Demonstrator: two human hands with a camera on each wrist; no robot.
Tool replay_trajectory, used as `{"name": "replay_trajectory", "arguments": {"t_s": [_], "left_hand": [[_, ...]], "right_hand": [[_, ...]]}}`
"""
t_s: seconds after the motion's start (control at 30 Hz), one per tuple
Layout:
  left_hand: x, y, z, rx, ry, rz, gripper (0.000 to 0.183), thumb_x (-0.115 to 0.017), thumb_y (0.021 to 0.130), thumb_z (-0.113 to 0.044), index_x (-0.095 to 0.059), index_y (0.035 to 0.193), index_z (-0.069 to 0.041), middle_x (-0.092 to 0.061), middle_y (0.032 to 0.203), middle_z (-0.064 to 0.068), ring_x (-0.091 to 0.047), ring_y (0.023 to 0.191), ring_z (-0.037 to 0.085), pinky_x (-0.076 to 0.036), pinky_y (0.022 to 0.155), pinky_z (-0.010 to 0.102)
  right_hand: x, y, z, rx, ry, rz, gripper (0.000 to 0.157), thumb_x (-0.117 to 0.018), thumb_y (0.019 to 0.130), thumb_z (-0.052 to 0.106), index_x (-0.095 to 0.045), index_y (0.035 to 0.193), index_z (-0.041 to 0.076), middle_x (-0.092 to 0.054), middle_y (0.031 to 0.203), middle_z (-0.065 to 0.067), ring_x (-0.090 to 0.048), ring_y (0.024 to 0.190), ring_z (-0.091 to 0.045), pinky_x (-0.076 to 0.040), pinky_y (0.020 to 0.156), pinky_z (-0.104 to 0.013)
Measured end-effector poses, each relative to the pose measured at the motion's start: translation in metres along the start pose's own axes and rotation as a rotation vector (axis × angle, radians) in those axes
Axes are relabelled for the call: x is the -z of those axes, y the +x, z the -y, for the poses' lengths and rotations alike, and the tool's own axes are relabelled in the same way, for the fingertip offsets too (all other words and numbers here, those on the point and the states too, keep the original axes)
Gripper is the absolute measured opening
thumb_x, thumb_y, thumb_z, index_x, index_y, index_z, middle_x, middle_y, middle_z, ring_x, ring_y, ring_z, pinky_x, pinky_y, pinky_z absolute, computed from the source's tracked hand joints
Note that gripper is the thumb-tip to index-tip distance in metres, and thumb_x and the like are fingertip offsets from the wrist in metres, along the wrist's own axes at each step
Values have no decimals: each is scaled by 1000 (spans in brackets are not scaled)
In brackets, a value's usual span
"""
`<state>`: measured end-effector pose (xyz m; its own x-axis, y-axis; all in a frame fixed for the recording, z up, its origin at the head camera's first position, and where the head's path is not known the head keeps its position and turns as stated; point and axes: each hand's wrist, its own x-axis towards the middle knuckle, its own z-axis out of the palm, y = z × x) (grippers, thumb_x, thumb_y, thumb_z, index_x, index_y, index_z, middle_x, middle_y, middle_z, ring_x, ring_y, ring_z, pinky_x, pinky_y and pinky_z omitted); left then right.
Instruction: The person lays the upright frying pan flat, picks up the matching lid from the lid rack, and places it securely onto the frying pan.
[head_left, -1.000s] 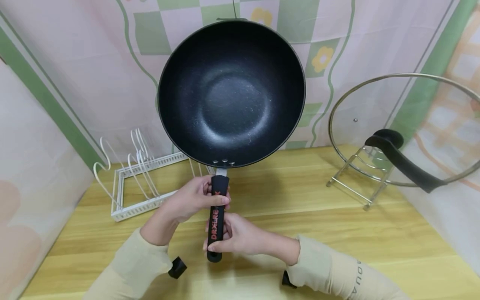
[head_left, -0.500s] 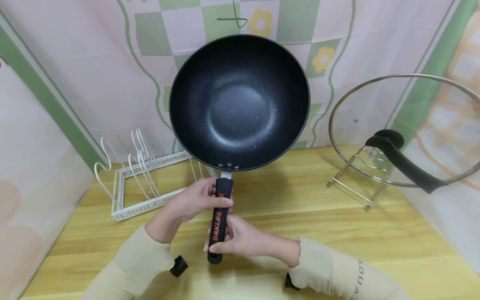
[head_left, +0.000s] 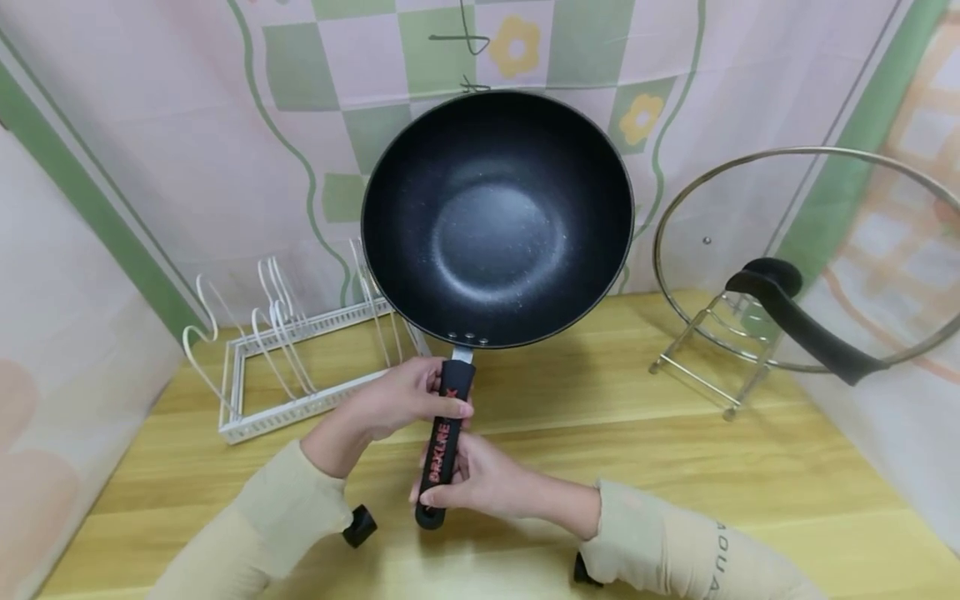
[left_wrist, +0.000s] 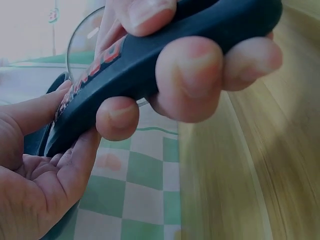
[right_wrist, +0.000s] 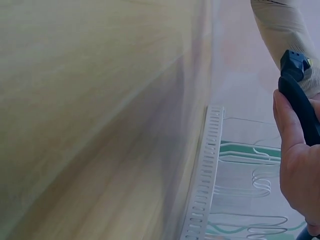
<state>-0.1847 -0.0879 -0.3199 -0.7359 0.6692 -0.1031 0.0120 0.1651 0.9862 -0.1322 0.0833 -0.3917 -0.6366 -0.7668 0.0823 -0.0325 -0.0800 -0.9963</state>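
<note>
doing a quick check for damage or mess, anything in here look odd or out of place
One small thing: pale specks dot the inside of the black pan, around its base; they could be scuffs or residue, I can't tell. The glass lid leans on its wire stand, probably deliberately. I see no spill.

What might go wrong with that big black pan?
The left hand and right hand both hold only the handle, so the wide pan might twist or tip.

It could bump the white rack if it swings left.

Swinging right, it might knock the clear lid at the metal stand.
</note>
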Motion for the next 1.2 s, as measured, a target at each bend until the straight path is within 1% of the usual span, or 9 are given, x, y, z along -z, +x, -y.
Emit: {"name": "replay_trajectory", "arguments": {"t_s": [0.2,0.4,0.47,0.57,0.67,0.73,0.9,1.07,1.2], "left_hand": [[0,3,-1,44,13,13,11,-65,96,5,-55,101,5,-69,85,6,-68,79,15,-57,81,32],[-2,5,3,48,39,7,11,-66,95,5,-57,101,7,-70,86,8,-68,79,15,-57,80,31],[-2,5,4,54,47,4,12,-66,95,5,-57,102,7,-70,87,9,-69,80,17,-58,80,32],[-3,6,5,60,47,9,13,-66,96,5,-56,104,8,-71,89,15,-70,82,21,-58,80,32],[-3,7,7,65,43,19,14,-65,96,6,-56,105,8,-71,90,18,-70,82,20,-58,79,32],[-3,8,8,73,35,27,14,-65,96,6,-55,106,8,-71,90,17,-70,81,18,-58,80,32],[-3,10,11,96,19,36,15,-64,97,5,-53,108,6,-70,87,9,-69,79,16,-58,84,34],[-4,11,14,109,14,35,15,-64,97,5,-54,107,6,-70,85,7,-69,79,16,-58,85,35],[-5,12,16,117,13,46,15,-65,97,4,-54,107,5,-71,85,6,-70,79,16,-57,85,35]], "right_hand": [[-2,-1,-4,-17,32,-33,34,-62,94,-9,-43,123,-10,-69,111,-30,-71,100,-17,-57,90,-30],[-3,-3,-10,8,40,-40,31,-61,95,-8,-43,120,-10,-68,111,-33,-70,104,-27,-56,88,-27],[-4,-4,-10,12,43,-44,31,-61,95,-8,-43,120,-10,-67,111,-35,-71,103,-26,-56,87,-26],[-5,-4,-11,15,51,-46,30,-61,96,-8,-43,119,-9,-67,112,-34,-71,102,-20,-56,87,-26],[-5,-5,-13,14,45,-48,30,-62,96,-8,-43,120,-9,-67,112,-34,-70,100,-15,-56,87,-26],[-5,-5,-13,15,39,-44,31,-62,96,-7,-42,121,-11,-67,112,-34,-70,99,-13,-56,87,-26],[-5,-6,-14,11,38,-36,30,-61,97,-7,-42,120,-11,-68,112,-32,-70,98,-11,-56,89,-27],[-7,-6,-16,5,35,-48,26,-62,96,-7,-46,117,-9,-69,111,-29,-70,98,-11,-57,88,-27],[-8,-7,-16,-9,41,-59,27,-62,96,-7,-46,117,-9,-69,111,-27,-70,98,-11,-56,88,-27]]}}
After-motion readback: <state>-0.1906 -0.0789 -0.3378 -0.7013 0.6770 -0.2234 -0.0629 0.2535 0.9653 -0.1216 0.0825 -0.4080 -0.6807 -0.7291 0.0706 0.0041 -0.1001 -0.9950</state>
